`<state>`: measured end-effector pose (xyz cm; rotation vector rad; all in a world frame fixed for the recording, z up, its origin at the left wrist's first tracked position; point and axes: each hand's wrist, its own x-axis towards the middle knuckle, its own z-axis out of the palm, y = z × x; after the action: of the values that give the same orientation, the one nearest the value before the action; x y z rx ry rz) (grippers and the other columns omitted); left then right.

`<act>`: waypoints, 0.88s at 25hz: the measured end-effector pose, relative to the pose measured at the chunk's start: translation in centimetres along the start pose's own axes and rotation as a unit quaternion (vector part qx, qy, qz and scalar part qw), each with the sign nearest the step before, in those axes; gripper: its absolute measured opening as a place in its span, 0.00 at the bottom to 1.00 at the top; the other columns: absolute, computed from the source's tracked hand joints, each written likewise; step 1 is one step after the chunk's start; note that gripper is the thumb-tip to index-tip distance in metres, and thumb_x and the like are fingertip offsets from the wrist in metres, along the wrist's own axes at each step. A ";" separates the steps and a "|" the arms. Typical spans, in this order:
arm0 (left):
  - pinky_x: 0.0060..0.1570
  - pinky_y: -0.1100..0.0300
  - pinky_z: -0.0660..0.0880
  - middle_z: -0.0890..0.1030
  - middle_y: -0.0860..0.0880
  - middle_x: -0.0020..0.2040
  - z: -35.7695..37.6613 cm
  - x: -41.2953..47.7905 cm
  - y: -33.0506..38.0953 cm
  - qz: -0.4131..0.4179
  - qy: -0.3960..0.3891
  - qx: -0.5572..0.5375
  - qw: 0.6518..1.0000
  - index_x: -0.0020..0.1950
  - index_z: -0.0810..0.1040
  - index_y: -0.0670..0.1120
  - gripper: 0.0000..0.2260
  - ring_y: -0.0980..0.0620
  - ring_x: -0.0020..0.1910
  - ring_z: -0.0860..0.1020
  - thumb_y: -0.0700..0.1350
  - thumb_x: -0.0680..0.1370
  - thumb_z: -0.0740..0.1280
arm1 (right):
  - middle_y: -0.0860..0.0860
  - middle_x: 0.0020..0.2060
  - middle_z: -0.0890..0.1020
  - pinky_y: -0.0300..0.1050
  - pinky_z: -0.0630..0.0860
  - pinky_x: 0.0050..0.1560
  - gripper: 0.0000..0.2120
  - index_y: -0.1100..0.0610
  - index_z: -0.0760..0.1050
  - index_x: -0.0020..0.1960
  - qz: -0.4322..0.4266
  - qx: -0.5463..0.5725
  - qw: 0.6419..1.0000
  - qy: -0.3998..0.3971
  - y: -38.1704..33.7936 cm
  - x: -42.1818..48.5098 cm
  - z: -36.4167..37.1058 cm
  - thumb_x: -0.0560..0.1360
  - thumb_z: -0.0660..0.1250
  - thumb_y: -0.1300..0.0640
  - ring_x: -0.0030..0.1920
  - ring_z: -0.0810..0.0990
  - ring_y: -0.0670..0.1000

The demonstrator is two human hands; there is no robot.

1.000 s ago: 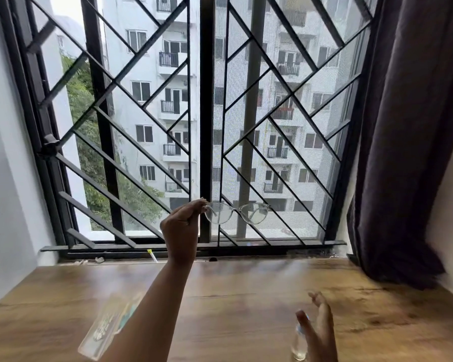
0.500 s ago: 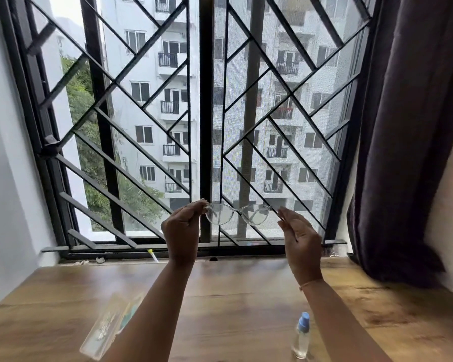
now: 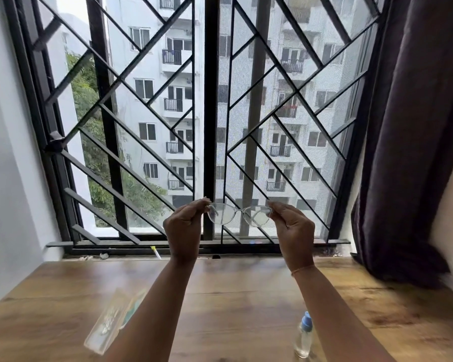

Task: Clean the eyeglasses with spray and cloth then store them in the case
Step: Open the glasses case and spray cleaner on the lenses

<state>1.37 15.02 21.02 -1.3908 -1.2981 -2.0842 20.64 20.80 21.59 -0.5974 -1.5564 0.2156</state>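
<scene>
I hold a pair of clear-framed eyeglasses [image 3: 239, 215] up in front of the window, well above the table. My left hand [image 3: 185, 226] pinches the left end of the frame and my right hand [image 3: 293, 227] pinches the right end. A small clear spray bottle [image 3: 303, 335] with a blue cap stands on the wooden table [image 3: 233, 296] at the front right, beside my right forearm. A clear flat case [image 3: 113, 320] with something teal inside lies on the table at the front left, partly hidden by my left forearm.
A black metal window grille [image 3: 215, 126] runs along the far edge of the table. A dark curtain [image 3: 413, 152] hangs at the right and reaches down to the table's back right corner. A white wall [image 3: 8, 178] closes the left side.
My right hand rose from the spray bottle at the front right and took hold of the right end of the eyeglasses. The left hand kept the glasses still.
</scene>
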 end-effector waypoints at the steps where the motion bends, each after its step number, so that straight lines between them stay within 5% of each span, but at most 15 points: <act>1: 0.46 0.73 0.74 0.81 0.53 0.42 0.0 0.0 0.0 0.000 0.000 -0.002 1.000 0.44 0.83 0.41 0.09 0.73 0.43 0.77 0.31 0.68 0.71 | 0.48 0.47 0.82 0.30 0.73 0.54 0.11 0.63 0.81 0.50 -0.001 -0.001 1.000 -0.001 0.1 -0.1 0.0 0.68 0.70 0.70 0.50 0.79 0.42; 9: 0.47 0.75 0.74 0.81 0.52 0.42 -0.7 -1.0 -0.6 0.001 -0.019 0.003 1.000 0.43 0.84 0.39 0.07 0.73 0.44 0.77 0.31 0.67 0.71 | 0.48 0.43 0.83 0.26 0.72 0.51 0.09 0.61 0.83 0.45 0.025 -0.004 1.000 -0.009 0.9 -1.2 0.0 0.67 0.71 0.70 0.46 0.78 0.31; 13: 0.49 0.71 0.75 0.82 0.52 0.43 -1.8 -3.1 -1.8 -0.036 -0.068 -0.002 0.997 0.45 0.83 0.45 0.11 0.69 0.45 0.79 0.31 0.69 0.70 | 0.48 0.41 0.83 0.32 0.75 0.51 0.11 0.59 0.83 0.43 0.047 -0.005 0.998 -0.040 2.1 -3.7 0.0 0.66 0.70 0.72 0.46 0.79 0.33; 22: 0.45 0.70 0.77 0.83 0.53 0.43 -4.9 -10.6 -4.5 -0.071 -0.147 0.022 0.986 0.42 0.84 0.43 0.11 0.65 0.45 0.81 0.29 0.65 0.71 | 0.48 0.42 0.83 0.27 0.73 0.49 0.12 0.60 0.84 0.41 0.107 -0.031 0.989 -0.092 5.6 -12.4 -0.4 0.62 0.72 0.74 0.46 0.78 0.32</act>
<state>0.65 11.19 9.12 -1.6810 -1.5893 -1.9776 22.02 19.33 8.14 -0.8143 -1.6813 0.3954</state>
